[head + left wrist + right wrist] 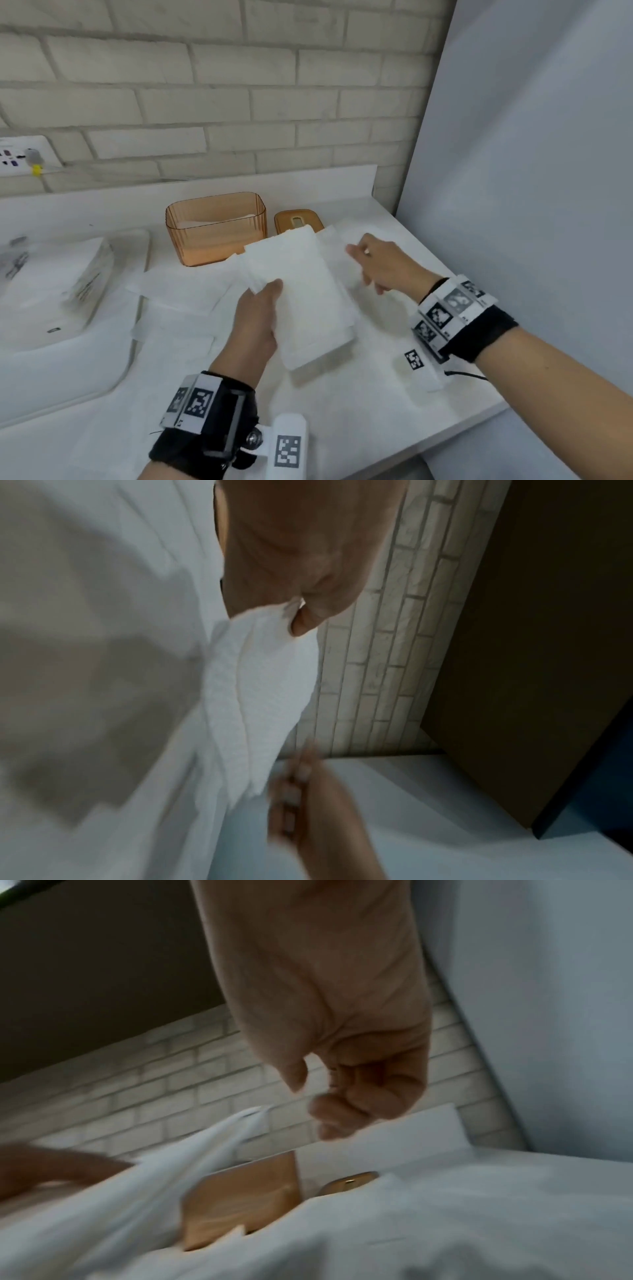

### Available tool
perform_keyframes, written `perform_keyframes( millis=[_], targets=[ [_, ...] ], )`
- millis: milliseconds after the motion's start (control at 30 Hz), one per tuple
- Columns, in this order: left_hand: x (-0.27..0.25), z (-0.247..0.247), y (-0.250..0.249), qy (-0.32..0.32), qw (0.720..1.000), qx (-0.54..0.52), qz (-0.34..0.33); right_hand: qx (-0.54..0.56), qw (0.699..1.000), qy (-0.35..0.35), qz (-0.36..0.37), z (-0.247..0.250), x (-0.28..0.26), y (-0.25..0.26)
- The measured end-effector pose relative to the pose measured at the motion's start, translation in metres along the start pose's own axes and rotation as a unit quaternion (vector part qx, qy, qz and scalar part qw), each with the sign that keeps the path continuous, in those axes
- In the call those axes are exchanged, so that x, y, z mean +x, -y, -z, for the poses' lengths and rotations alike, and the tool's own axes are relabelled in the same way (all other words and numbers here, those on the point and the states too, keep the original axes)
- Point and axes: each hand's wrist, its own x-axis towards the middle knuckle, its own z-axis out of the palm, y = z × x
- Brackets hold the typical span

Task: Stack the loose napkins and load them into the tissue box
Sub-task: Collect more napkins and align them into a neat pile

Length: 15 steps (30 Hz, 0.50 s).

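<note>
Stack: thick pile of white folded paper napkins (pixel 308 298), lifted above the worktop (pixel 428 404) near the box.
Left hand (pixel 257 322): grip clamped on the pile's edge, thumb on top, likely to keep sheets aligned.
Right hand (pixel 383 263): fingers curled, holding nothing.
Box: translucent orange ribbed plastic tissue box (pixel 215 229), lid off, ready for loading.

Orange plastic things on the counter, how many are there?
2: the ribbed, see-through orange plastic tissue box by the brick wall, and its flat orange lid just right of it, partly hidden behind the white napkin stack.
</note>
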Motion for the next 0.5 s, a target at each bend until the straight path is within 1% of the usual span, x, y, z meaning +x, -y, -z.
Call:
perform_keyframes(
  millis=[33, 67, 133, 167, 233, 300, 367, 500],
  targets=[
    [-0.001, 0.009, -0.003, -0.014, 1.000, 0.000, -0.006, -0.042, 0.998, 0.011, -0.036, 0.006, 0.000, -0.014],
    [-0.001, 0.020, -0.007, -0.027, 1.000, -0.004, -0.013, -0.100, 0.992, 0.040, -0.073, 0.010, -0.001, -0.028],
    [-0.001, 0.043, -0.013, -0.050, 0.998, -0.020, -0.022, -0.191, 0.966, 0.109, -0.134, 0.006, -0.006, -0.053],
    [-0.002, 0.054, -0.014, -0.058, 0.998, -0.030, -0.021, -0.212, 0.957, 0.128, -0.152, 0.000, -0.008, -0.062],
    [-0.008, 0.070, -0.017, -0.068, 0.997, -0.039, -0.019, -0.223, 0.953, 0.127, -0.162, -0.014, -0.013, -0.071],
    [-0.014, 0.079, -0.017, -0.075, 0.996, -0.040, -0.020, -0.207, 0.959, 0.109, -0.160, -0.025, -0.014, -0.072],
    [-0.024, 0.082, -0.018, -0.075, 0.996, -0.038, -0.022, -0.197, 0.963, 0.092, -0.157, -0.034, -0.013, -0.070],
    [-0.037, 0.089, -0.016, -0.096, 0.994, -0.057, -0.019, -0.203, 0.964, 0.063, -0.157, -0.045, -0.008, -0.068]
  ],
)
